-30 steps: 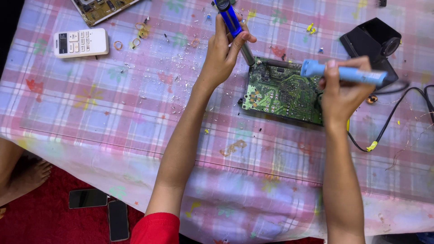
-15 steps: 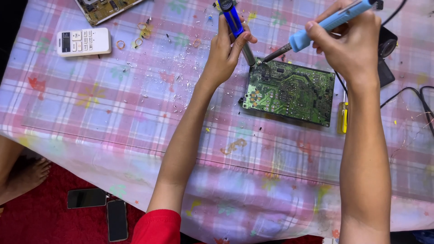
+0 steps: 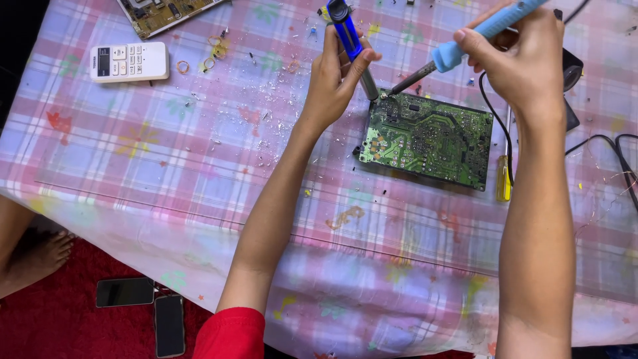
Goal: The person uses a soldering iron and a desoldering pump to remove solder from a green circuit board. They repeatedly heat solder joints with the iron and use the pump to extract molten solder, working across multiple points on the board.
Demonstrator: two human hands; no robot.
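A green circuit board [image 3: 428,138] lies solder side up on the pink checked tablecloth [image 3: 166,173]. My left hand [image 3: 335,76] grips a dark blue desoldering pump [image 3: 349,36], its metal tip touching the board's top left corner. My right hand [image 3: 522,60] holds a light blue soldering iron [image 3: 478,33] slanted down to the left. Its dark tip meets the same corner, right beside the pump's nozzle.
A white remote control [image 3: 129,62] and another circuit board [image 3: 166,12] lie at the far left. A yellow-handled screwdriver [image 3: 504,183] rests right of the green board. Black cables [image 3: 611,146] run at the right. Metal scraps litter the cloth. Two dark phones [image 3: 143,302] lie on the red floor.
My right hand has brought the soldering iron from the board's right side up and over, lowering its tip onto the board's top left corner. My left hand has stayed with the pump.
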